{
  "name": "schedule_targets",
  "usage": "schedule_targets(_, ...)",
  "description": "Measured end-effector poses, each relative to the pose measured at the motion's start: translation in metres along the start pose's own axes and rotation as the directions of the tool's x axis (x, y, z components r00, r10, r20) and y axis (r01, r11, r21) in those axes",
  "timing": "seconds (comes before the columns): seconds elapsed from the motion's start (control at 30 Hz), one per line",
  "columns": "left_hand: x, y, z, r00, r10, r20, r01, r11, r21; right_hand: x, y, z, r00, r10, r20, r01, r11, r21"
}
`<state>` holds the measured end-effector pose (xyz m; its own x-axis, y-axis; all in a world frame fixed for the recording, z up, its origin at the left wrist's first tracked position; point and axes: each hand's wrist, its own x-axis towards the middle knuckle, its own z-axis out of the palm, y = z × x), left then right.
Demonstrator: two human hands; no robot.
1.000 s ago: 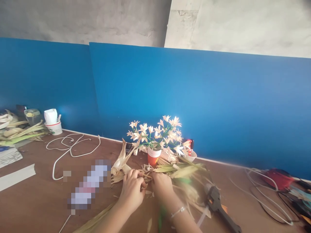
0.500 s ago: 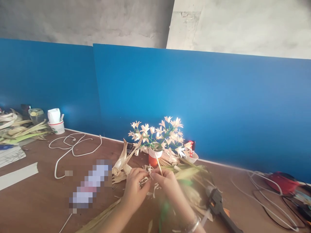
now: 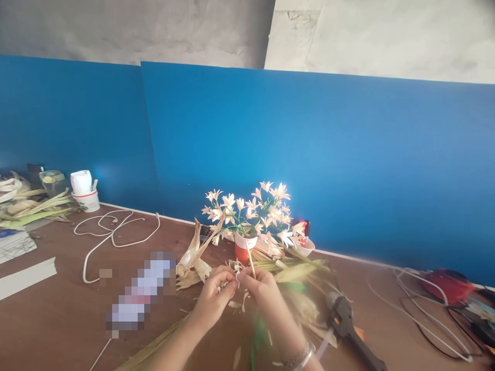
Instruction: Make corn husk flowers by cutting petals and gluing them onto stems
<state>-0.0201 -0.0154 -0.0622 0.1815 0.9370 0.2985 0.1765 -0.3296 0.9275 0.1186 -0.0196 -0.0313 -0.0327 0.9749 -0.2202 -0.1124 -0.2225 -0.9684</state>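
My left hand (image 3: 215, 294) is closed in a pinch, its fingertips meeting those of my right hand in front of the flower pot. A small pale petal-like piece (image 3: 237, 277) shows between the two sets of fingertips. My right hand (image 3: 263, 291) is closed too, and a thin pale stick (image 3: 250, 260) rises from its grip. Just beyond stands a red and white pot (image 3: 245, 249) of cream husk flowers (image 3: 275, 212) on green stems. Pale scraps (image 3: 235, 305) lie beneath my hands. Which fingers bear the piece is partly hidden.
Corn husks (image 3: 193, 257) lie around the pot. To the right are a black glue gun (image 3: 346, 324), cables (image 3: 425, 309) and a red object (image 3: 448, 286). On the left are a white cable (image 3: 112, 234), a blurred-out item (image 3: 141, 293), a paper strip (image 3: 29, 278) and a cup (image 3: 85, 200).
My hands have drawn slightly closer together, and the left fingers are more tightly pinched at the pale piece. The whole view has shifted a little; the stick stays in my right hand.
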Motion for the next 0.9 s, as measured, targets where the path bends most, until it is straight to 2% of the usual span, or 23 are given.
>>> schedule_targets(0.1,-0.002,0.000,0.000,0.993,0.092,-0.073,-0.081,0.986,0.144,0.002,0.001,-0.002,0.994,-0.065,-0.088,0.059,0.995,-0.075)
schedule_targets(0.2,-0.007,0.002,0.003,0.952,0.268,-0.146,-0.192,0.898,0.395,0.002,0.004,-0.003,0.982,-0.113,-0.153,0.098,0.990,-0.099)
schedule_targets(0.33,-0.013,0.004,0.005,0.892,0.434,-0.129,-0.259,0.723,0.640,-0.001,0.004,0.000,0.980,-0.123,-0.156,0.105,0.987,-0.120)
schedule_targets(0.4,-0.013,0.003,0.004,0.888,0.445,-0.114,-0.262,0.696,0.668,-0.004,0.002,0.001,0.980,-0.137,-0.147,0.117,0.983,-0.140)
schedule_targets(0.43,-0.012,0.002,0.003,0.892,0.434,-0.125,-0.256,0.714,0.652,-0.005,0.000,0.001,0.981,-0.144,-0.129,0.124,0.981,-0.146)
schedule_targets(0.5,-0.009,-0.002,0.001,0.909,0.367,-0.197,-0.208,0.810,0.549,-0.007,-0.002,0.001,0.987,-0.134,-0.084,0.122,0.983,-0.137)
schedule_targets(0.57,-0.004,-0.006,0.000,0.923,0.235,-0.304,-0.119,0.927,0.356,-0.008,-0.003,-0.001,0.993,-0.117,0.001,0.116,0.988,-0.105)
schedule_targets(0.63,0.001,-0.008,-0.001,0.927,0.070,-0.369,-0.021,0.991,0.134,-0.008,-0.002,-0.004,0.988,-0.096,0.118,0.104,0.992,-0.064)
schedule_targets(0.7,0.004,-0.006,-0.002,0.930,-0.066,-0.361,0.055,0.998,-0.043,-0.009,0.001,-0.006,0.965,-0.075,0.250,0.091,0.995,-0.051)
schedule_targets(0.77,0.005,-0.001,-0.001,0.936,-0.158,-0.313,0.108,0.979,-0.172,-0.008,0.004,-0.007,0.944,-0.053,0.325,0.079,0.995,-0.066)
schedule_targets(0.83,0.005,0.004,0.000,0.938,-0.218,-0.271,0.140,0.950,-0.277,-0.006,0.007,-0.006,0.941,-0.058,0.335,0.096,0.990,-0.100)
schedule_targets(0.9,0.005,0.007,0.001,0.925,-0.266,-0.272,0.162,0.922,-0.352,-0.004,0.012,-0.004,0.950,-0.095,0.297,0.149,0.975,-0.165)
